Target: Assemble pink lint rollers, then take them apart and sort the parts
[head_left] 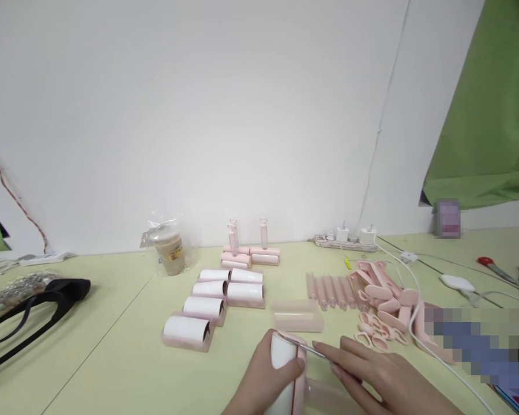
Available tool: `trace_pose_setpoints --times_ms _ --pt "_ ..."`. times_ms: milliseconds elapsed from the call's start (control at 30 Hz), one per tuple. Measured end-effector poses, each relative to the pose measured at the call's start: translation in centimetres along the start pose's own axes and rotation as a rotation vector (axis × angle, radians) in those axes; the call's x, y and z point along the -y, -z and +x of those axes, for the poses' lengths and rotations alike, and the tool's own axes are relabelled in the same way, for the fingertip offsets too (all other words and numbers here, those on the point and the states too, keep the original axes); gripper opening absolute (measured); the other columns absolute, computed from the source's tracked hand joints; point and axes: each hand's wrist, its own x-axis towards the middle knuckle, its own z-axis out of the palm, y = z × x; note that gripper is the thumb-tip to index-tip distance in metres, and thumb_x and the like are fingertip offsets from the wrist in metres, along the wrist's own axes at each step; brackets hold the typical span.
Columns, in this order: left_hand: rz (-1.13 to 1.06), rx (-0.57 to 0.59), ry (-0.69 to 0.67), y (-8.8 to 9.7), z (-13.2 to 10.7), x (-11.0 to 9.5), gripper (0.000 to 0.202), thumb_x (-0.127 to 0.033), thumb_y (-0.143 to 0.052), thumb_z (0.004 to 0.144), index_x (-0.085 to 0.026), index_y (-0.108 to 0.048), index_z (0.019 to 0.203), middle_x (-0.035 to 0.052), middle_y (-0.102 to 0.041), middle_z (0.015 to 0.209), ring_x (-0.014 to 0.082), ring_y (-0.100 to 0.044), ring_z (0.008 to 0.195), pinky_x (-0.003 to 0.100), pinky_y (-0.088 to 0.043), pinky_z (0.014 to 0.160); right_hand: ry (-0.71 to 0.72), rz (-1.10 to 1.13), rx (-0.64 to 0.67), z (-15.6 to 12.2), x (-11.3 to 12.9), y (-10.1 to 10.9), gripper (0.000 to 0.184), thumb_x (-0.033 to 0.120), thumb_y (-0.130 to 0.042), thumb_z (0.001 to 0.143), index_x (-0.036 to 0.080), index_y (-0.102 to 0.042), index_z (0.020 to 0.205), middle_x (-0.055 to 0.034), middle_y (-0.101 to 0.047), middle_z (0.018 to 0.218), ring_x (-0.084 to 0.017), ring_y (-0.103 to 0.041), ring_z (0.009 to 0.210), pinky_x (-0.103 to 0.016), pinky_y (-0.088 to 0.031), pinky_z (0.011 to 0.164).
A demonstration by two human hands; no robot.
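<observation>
My left hand [270, 372] is wrapped round a white roll in a pink shell [284, 353], which looks like a lint roller and stands nearly upright at the front. In my right hand [372, 369] a thin metal tool [313, 350] is pinched between thumb and fingers. Its tip reaches the top rim of the roll and shell; whether it is a blade or tweezers I cannot tell. Beneath my right hand lies a clear pink cover [324, 395], partly hidden. Just behind the held roll is another clear pink cover [297, 317].
Several white rolls on pink covers [185, 329] lie left of centre. Pink rollers with handles [264, 255] sit near the wall. To the right are clear pink tubes [332, 291], pink handles [384, 288], small pink rings [378, 334], a white cable [415, 300], scissors [499, 270] and a bagged cup [170, 253] further left.
</observation>
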Motion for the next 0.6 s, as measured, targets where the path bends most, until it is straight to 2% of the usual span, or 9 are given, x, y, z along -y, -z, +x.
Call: trace_pose_setpoints --times_ms 200,300,400,500,600 --pt "0.105 -0.016 0.017 -0.6 -0.6 -0.5 0.026 -0.026 -0.055 0.069 -0.013 -0.049 0.091 0.0035 -0.056 0.082 0.0175 -0.052 0.076 0.025 -0.04 0.069 0.015 -0.12 0.0 -0.7 0.9 0.7 0.035 0.024 -0.039 0.083 0.031 -0.052 0.114 -0.0011 -0.064 0.069 -0.015 -0.061 0.049 -0.023 -0.046 0.046" --pt "0.129 -0.016 0.004 -0.8 -0.6 -0.5 0.024 -0.026 -0.054 0.07 -0.015 -0.048 0.09 0.0023 -0.056 0.081 0.0164 -0.053 0.075 0.024 -0.041 0.067 0.015 -0.147 -0.014 -0.7 1.2 0.5 0.033 0.022 -0.037 0.083 0.029 -0.054 0.111 -0.0014 -0.066 0.067 -0.016 -0.062 0.051 -0.024 -0.046 0.047" --pt "0.141 -0.03 0.022 -1.0 -0.6 -0.1 0.022 -0.028 -0.054 0.069 -0.016 -0.049 0.086 0.0012 -0.057 0.079 0.016 -0.053 0.074 0.023 -0.04 0.066 0.05 -0.204 -0.061 -0.7 1.1 -0.9 0.036 0.019 -0.034 0.083 0.027 -0.05 0.115 -0.0015 -0.067 0.068 -0.017 -0.063 0.052 -0.023 -0.046 0.045" --pt "0.145 -0.094 0.086 -1.4 -0.5 0.3 0.02 -0.03 -0.057 0.067 -0.017 -0.049 0.08 0.0004 -0.057 0.074 0.0161 -0.052 0.071 0.024 -0.04 0.064 0.079 -0.298 -0.157 -1.3 0.4 -3.1 0.04 0.016 -0.031 0.082 0.023 -0.043 0.12 -0.0023 -0.066 0.068 -0.019 -0.063 0.049 -0.024 -0.045 0.038" --pt "0.018 -0.144 0.14 -2.3 0.0 0.7 0.023 -0.029 -0.06 0.065 -0.017 -0.049 0.081 0.0006 -0.056 0.073 0.0164 -0.052 0.069 0.025 -0.041 0.063 0.027 -0.305 -0.212 -2.3 -0.4 -5.0 0.047 0.012 -0.028 0.079 0.022 -0.039 0.123 -0.0028 -0.066 0.067 -0.019 -0.063 0.048 -0.025 -0.045 0.036"
